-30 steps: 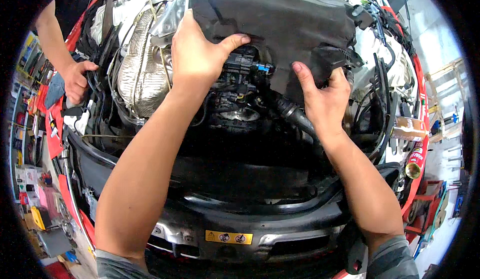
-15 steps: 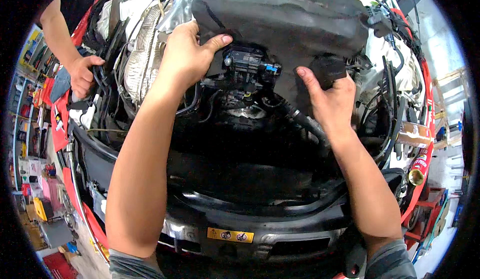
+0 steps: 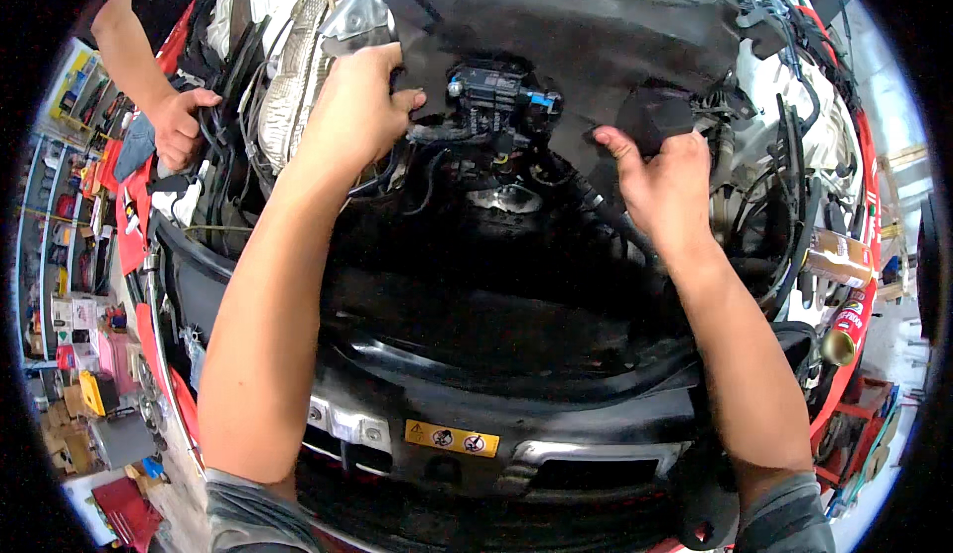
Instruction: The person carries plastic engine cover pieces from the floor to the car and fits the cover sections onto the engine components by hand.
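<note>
A broad dark grey, soft-looking engine cover [image 3: 566, 17] lies over the far middle of an open car engine bay. At its near left edge is my left hand [image 3: 362, 101], closed with the thumb forward and the fingertips hidden behind the edge. My right hand [image 3: 670, 191] is curled at the cover's near right part, just below a dark rounded bulge [image 3: 655, 121]; its thumb points up and its fingertips are partly hidden. Between the hands, a black component [image 3: 491, 86] with a blue connector [image 3: 541, 101] shows in the cover's cut-out.
Another person's hand [image 3: 184, 126] rests at the bay's left side. A ribbed silver heat shield [image 3: 298, 81] stands left of the cover. Cans [image 3: 844, 335] sit on the right red-edged fender. The black front panel [image 3: 476, 389] runs across the near side, with shelves [image 3: 60, 225] far left.
The cover appears lower and flatter around the black component. My left thumb has slid left and down off the cover's face. My right hand stays at about the same spot on the cover.
</note>
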`<state>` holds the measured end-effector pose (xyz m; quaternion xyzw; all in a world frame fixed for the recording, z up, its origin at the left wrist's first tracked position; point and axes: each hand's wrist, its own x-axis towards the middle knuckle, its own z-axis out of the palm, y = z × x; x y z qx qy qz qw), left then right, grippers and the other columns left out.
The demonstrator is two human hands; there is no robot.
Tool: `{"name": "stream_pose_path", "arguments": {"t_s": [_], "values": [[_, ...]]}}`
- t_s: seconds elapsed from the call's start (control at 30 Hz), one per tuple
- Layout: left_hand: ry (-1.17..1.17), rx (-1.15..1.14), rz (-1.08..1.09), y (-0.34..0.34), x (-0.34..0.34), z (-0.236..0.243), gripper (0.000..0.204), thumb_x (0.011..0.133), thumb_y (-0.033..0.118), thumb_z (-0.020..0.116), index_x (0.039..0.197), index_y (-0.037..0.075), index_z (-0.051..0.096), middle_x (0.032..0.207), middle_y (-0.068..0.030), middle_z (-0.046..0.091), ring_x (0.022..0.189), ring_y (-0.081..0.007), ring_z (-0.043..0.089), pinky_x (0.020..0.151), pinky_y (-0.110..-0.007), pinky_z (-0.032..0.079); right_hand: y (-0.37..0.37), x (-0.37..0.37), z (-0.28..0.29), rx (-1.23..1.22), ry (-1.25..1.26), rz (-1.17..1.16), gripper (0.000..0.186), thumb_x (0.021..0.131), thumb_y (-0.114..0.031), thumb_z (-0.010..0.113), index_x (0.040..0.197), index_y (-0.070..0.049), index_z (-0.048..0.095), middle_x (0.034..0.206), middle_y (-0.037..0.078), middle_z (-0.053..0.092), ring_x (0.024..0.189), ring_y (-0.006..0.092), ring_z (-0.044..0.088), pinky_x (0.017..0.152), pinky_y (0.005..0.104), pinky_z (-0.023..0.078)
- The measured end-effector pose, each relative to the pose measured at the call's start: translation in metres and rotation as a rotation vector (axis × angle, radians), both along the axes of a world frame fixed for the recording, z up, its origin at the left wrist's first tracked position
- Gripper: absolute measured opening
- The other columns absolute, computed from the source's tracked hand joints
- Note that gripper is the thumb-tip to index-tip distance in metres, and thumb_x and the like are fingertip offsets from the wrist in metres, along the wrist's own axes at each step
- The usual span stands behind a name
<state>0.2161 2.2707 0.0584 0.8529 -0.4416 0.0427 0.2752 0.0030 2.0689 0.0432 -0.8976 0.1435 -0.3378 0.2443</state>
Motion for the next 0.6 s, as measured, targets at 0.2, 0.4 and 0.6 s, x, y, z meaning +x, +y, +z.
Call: {"name": "stream_pose_path", "arguments": {"t_s": [0.2,0.4,0.6], "values": [[-0.185,0.154,0.115,-0.003,-0.003,0.002,0.037,0.072,0.026,0.082,0.085,-0.004,0.063,0.079,-0.0254,0.065,0.082,-0.0438,0.064,0.073,-0.048,0.050,0.003,0.001,-0.008,-0.062,0.083,-0.023,0.026,0.081,-0.016,0.075,0.103,-0.004,0.068,0.100,0.018,0.067,0.093,0.0390,0.064,0.080,0.0426,0.051],[-0.272,0.359,0.192,-0.014,-0.019,0.014,0.035,0.076,0.032,0.078,0.085,0.000,0.068,0.088,-0.0211,0.067,0.094,-0.0385,0.063,0.086,-0.048,0.048,-0.007,0.001,-0.022,-0.132,0.232,-0.105,0.029,0.080,-0.028,0.077,0.079,0.000,0.069,0.081,0.023,0.066,0.071,0.0432,0.063,0.066,0.0468,0.051],[-0.222,0.319,0.182,-0.009,-0.021,0.006,0.039,0.081,0.034,0.073,0.095,-0.001,0.065,0.105,-0.0231,0.062,0.103,-0.0414,0.058,0.093,-0.049,0.044,0.001,0.001,-0.016,-0.187,0.242,-0.208,0.043,0.082,-0.041,0.074,0.076,0.001,0.069,0.081,0.022,0.067,0.074,0.0417,0.065,0.067,0.0471,0.053]]}}
